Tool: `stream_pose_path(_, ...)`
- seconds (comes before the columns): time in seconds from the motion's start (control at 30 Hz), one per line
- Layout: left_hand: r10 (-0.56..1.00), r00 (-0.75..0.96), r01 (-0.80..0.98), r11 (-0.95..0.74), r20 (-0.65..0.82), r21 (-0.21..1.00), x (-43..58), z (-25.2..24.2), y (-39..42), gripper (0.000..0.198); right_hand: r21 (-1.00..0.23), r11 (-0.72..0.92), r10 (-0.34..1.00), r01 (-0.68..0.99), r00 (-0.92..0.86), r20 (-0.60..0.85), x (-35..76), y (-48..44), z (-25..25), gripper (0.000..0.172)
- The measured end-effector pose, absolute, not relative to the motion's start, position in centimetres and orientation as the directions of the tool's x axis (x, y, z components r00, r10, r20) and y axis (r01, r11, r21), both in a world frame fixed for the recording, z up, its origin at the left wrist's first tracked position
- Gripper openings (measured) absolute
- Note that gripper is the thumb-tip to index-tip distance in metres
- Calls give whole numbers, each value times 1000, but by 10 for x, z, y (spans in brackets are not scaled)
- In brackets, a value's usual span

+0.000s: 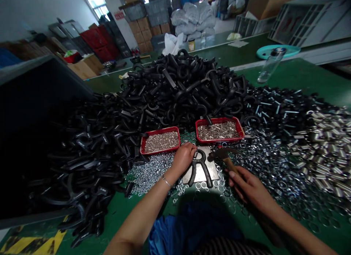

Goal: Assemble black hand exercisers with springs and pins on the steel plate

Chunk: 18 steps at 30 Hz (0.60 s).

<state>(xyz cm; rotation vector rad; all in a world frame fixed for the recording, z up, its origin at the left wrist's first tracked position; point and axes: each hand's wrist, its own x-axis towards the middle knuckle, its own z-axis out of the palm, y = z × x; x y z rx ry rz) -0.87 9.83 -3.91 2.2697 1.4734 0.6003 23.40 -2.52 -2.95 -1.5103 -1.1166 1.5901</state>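
Observation:
A black hand-grip exerciser (203,163) with two spread handles lies on a pale metal plate (189,176). The closed fingers of my left hand (184,156) pinch its upper left side, near a small shiny bit. Whether a small part is also between the fingertips is hidden. My right hand (242,182) is wrapped round the wooden handle of a claw hammer (225,154). The hammer's dark head hangs just right of the exerciser, apart from it.
Red trays of tiny metal parts (161,141) and metal pins (219,130) stand behind the plate. Black plastic handles (175,87) are heaped behind and left. Nuts (148,172) lie left; rings (263,156) and springs (326,149) right. A clear bottle (270,67) stands farther back.

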Motion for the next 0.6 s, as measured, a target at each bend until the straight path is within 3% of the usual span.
stream_pose_path(0.13,820,528,800,-567,219,196,-7,-47,92,17,-911,-400,903,104,-129,-411,235,-24,-26,41)
stream_pose_path(0.2,780,588,781,-616,215,102,-6,-51,90,18,-919,-373,909,129,-147,-390,239,-22,-25,43)
stream_pose_path(0.27,787,582,785,-610,206,108,-6,-51,90,18,-919,-337,914,204,-163,-371,244,-15,-23,46)
stream_pose_path(0.33,824,528,804,-563,208,189,-6,-47,87,17,-905,-254,924,342,-191,-332,249,-5,-15,48)
stream_pose_path(0.47,872,405,797,-483,274,362,-10,-33,64,28,-806,45,950,590,-275,-147,249,17,22,45)
stream_pose_path(0.6,823,487,762,-564,292,319,-17,-35,32,25,-688,267,949,674,-308,67,231,38,47,44)
